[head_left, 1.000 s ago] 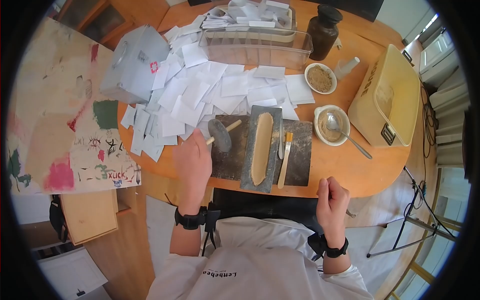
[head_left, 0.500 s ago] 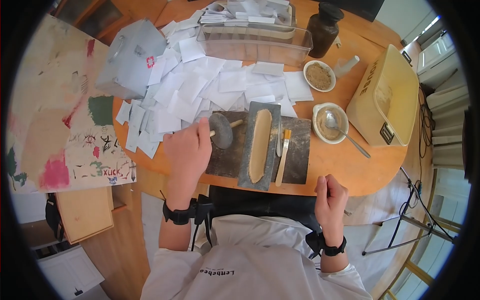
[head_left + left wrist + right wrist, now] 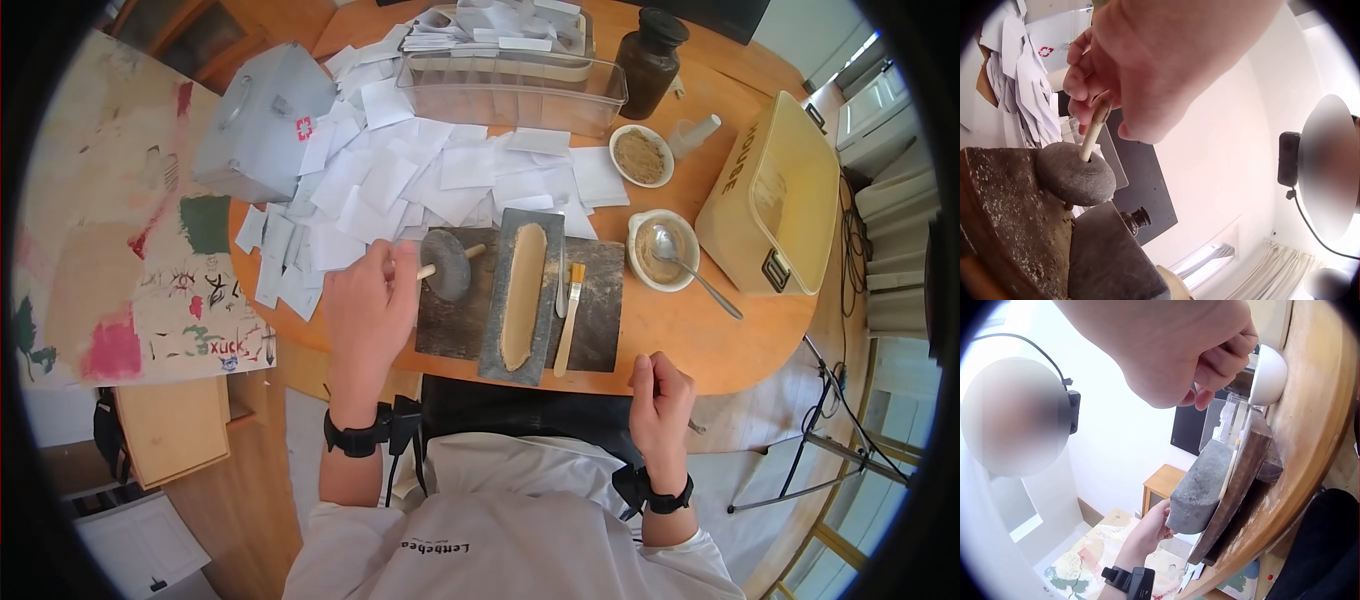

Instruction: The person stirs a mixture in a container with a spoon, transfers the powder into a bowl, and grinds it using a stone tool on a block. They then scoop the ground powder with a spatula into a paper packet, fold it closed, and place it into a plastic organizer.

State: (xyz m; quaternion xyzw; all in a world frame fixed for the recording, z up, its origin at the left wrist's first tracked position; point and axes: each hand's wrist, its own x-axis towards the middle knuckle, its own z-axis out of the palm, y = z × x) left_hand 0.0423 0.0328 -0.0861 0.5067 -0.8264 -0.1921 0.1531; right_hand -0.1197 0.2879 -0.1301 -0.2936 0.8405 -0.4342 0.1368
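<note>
In the head view my left hand (image 3: pixel 368 300) holds one end of the wooden handle (image 3: pixel 474 250) of a round stone grinding wheel (image 3: pixel 447 265). Up close in the left wrist view, curled fingers and the thumb surround the handle's tip; the wheel (image 3: pixel 1075 175) leans over the dark board. Right beside it lies a long stone grinding trough (image 3: pixel 495 340) with tan powder (image 3: pixel 524 295) in its groove. Loosely curled with nothing in it, my right hand (image 3: pixel 662 400) hovers by the table's front edge, nearest the brush.
A brush (image 3: pixel 568 330) and a slim metal tool (image 3: pixel 562 280) lie right of the trough on the dark board (image 3: pixel 600 330). Further right are a bowl (image 3: pixel 636 270) with a spoon (image 3: pixel 715 292), a powder dish (image 3: pixel 655 182) and a yellow bin (image 3: pixel 740 240). Paper packets (image 3: pixel 380 200) cover the back left.
My left hand has shifted slightly left with the handle end, and the grinding wheel has turned a little. The right hand stays almost where it was.
</note>
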